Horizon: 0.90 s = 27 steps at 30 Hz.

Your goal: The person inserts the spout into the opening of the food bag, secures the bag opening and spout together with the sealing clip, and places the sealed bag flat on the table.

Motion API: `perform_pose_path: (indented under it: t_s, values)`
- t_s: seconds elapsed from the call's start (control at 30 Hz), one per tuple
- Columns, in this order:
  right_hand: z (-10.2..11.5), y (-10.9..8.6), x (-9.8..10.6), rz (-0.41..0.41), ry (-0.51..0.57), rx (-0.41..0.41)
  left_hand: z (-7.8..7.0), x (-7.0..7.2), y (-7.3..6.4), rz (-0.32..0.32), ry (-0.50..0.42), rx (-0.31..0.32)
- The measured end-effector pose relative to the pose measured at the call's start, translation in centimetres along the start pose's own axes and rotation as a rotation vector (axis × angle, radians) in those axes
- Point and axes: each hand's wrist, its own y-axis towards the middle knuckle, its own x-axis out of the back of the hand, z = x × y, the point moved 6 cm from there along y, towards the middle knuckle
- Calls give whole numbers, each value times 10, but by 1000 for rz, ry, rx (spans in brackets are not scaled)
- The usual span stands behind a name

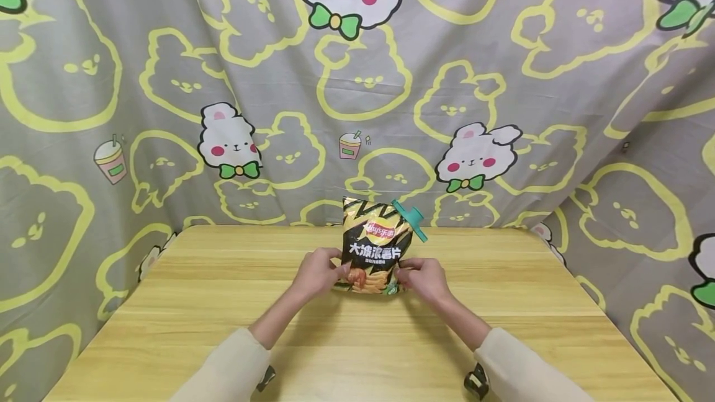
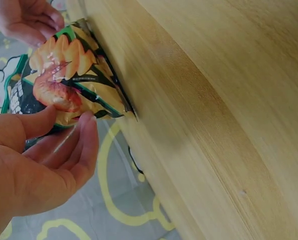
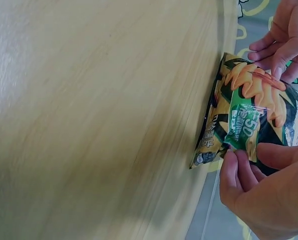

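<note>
A black and gold bag of potato chips (image 1: 374, 253) stands upright over the table, its printed front facing me. Across its top right corner sits a teal bag clip (image 1: 413, 221), slanting downward. My left hand (image 1: 319, 273) pinches the bag's lower left side between thumb and fingers. On the opposite side, my right hand (image 1: 427, 279) pinches the lower right edge. The left wrist view shows the left thumb on the bag's front (image 2: 58, 90), with fingers behind. In the right wrist view, the bag's bottom seam (image 3: 209, 115) lies right at the tabletop.
Beneath the bag is a light wooden table (image 1: 363, 352). A grey curtain (image 1: 368, 135) with yellow outlines and white cartoon animals hangs behind and along both sides. Small dark devices (image 1: 476, 382) sit under the cream sleeves (image 1: 229, 368).
</note>
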Motion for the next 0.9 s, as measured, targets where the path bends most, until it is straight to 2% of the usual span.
perform_pose_path:
  t_s: [0.27,0.5,0.67,0.9]
  values:
    - [-5,5,6,-21,-20,11,-2,-1,2,-14,6,-20]
    - [-4,7,9,-50,-80,38,-3,-1,3,-28,-11,-35]
    - [-5,9,11,-80,-64,3,-5,-2,3,-34,-5,-63]
    - [-5,10,13,-82,9,-66,-6,-1,5,4,-34,-79]
